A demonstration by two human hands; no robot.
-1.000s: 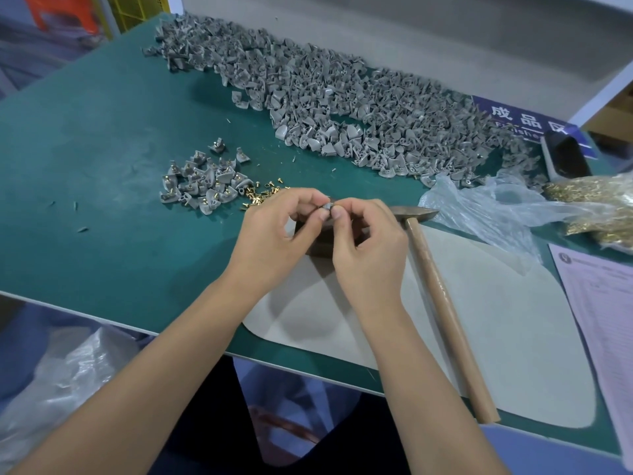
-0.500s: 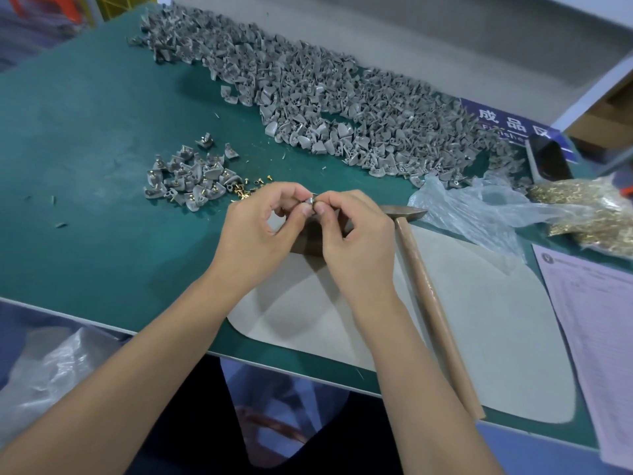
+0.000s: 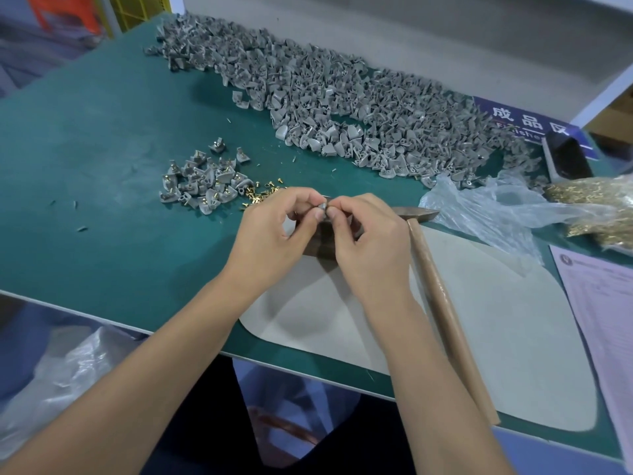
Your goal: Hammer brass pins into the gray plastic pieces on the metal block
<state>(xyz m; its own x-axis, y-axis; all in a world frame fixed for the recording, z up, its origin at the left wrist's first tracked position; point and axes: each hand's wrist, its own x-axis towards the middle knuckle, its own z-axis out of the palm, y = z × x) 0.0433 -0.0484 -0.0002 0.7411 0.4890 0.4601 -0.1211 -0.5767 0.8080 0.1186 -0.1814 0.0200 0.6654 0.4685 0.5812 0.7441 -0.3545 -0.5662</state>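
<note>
My left hand [image 3: 274, 231] and my right hand [image 3: 368, 245] meet fingertip to fingertip over the dark metal block [image 3: 323, 246], which they mostly hide. Both pinch one small gray plastic piece [image 3: 322, 210] between them; a brass pin there is too small to make out. A hammer [image 3: 442, 303] with a wooden handle lies just right of my right hand, its head pointing right. Loose brass pins [image 3: 262, 193] lie scattered left of my left hand.
A small heap of gray pieces with pins [image 3: 202, 185] sits at the left. A long pile of gray pieces [image 3: 342, 111] runs along the back. A clear bag [image 3: 486, 214] and a bag of brass pins [image 3: 596, 210] lie right, beside a paper sheet [image 3: 603, 320]. A gray pad [image 3: 496, 337] lies under the block.
Both hands stay pinched on the gray piece over the block with only slight finger movement. The camera view shifted a little.
</note>
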